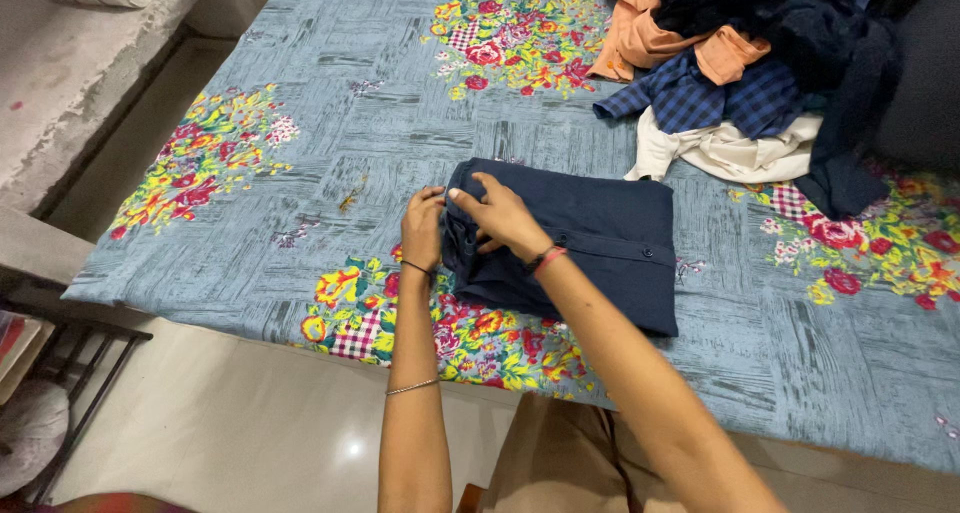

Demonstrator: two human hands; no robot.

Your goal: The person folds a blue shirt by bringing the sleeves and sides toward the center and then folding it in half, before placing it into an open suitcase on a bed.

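At the centre of the frame I see my left hand (423,228) and right hand (505,218), each grip pinched shut on the left edge of the folded navy-blue button shirt (590,238), apparently squaring it on the floral blue-grey bedsheet (330,123), below the heap of unfolded clothes (760,63).

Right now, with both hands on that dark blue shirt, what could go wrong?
The left hand and right hand pinch only the left end of the folded navy shirt; a tug there may undo the fold. The shirt also lies near the front edge of the floral bedsheet, so it might slide off. The heap of unfolded clothes sits just behind and could spill onto it.
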